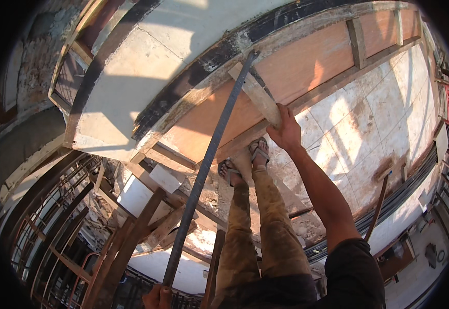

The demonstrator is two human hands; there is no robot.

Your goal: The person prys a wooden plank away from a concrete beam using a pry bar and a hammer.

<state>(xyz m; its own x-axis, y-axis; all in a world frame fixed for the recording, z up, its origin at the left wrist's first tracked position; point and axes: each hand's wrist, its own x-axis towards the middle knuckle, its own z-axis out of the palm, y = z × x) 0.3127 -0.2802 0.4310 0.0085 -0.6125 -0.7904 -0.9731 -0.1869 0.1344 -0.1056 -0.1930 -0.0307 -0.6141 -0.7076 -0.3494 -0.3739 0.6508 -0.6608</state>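
Note:
My left hand [157,297], partly cut off by the lower edge, is closed round the near end of a long dark metal bar [204,166]. The bar slants up and away to the right. Its far tip lies over the far end of a short wooden board [258,99], beside a plywood-faced timber frame [302,62]. On the board's near end, my right hand [285,129] is closed, its fingers wrapped round the edge. The bar's tip overlaps the board; whether it is wedged beneath, I cannot tell.
My sandalled feet [243,159] stand on timber beside the frame. A pale concrete slab [126,67] with a dark edge curves beyond it. Loose planks and steel bars [54,242] lie lower left. Stained tiles [363,118] spread to the right, with a rod bundle [412,183] along them.

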